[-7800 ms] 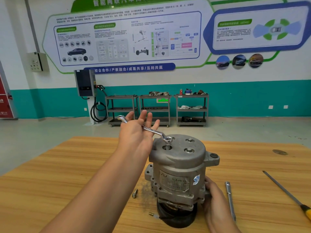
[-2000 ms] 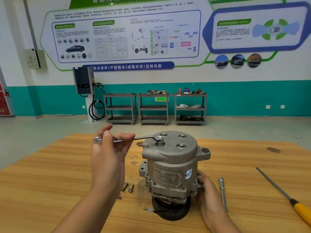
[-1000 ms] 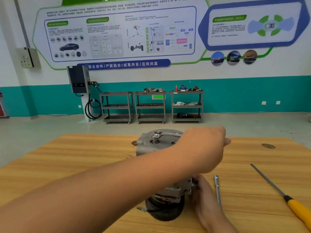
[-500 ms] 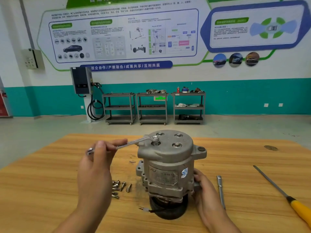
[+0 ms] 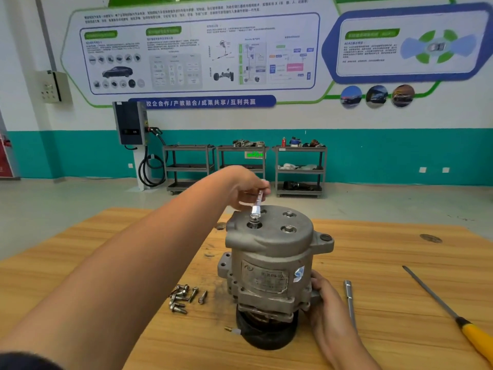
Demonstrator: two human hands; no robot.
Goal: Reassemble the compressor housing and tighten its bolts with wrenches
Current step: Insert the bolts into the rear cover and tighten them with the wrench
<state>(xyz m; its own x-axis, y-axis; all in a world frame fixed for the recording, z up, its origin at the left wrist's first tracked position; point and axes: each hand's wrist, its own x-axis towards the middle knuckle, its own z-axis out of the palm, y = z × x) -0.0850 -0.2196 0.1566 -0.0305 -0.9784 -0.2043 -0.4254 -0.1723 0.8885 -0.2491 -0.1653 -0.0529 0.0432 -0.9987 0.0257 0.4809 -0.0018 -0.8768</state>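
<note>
Head view: the camera is looking forward and down over a wooden worktop (image 5: pixel 106 249) in a workshop hall.
Compressor housing: the compressor housing (image 5: pixel 269 263) is standing upright near the middle of the worktop, sitting on its black pulley (image 5: pixel 266 333).
Left hand: the left hand (image 5: pixel 244 188) is reaching over the far side of the housing top and is gripping the wrench (image 5: pixel 257 201) with curled fingers.
Wrench: its ring end is sitting on a bolt (image 5: pixel 255 217) at the left part of the top face; the handle is pointing away from the camera and a little upward.
Top face: two more bolt heads (image 5: pixel 289 229) are sitting in it, to the right of the wrench.
Right hand: the right hand (image 5: pixel 326 297) is holding the lower right side of the housing; its fingers are going behind the housing and are hidden.
Loose bolts: a small heap of loose bolts (image 5: pixel 182 299) is lying on the worktop just left of the housing.
Metal rod: a thin metal rod (image 5: pixel 349 300) is lying just beside the right hand.
Yellow tool: a long tool with a yellow handle (image 5: pixel 477 340) is lying near the right edge, well apart from the housing.
Background: three grey carts (image 5: pixel 241 166) are standing along the teal wall, with a charger box (image 5: pixel 130 126) to their left.
</note>
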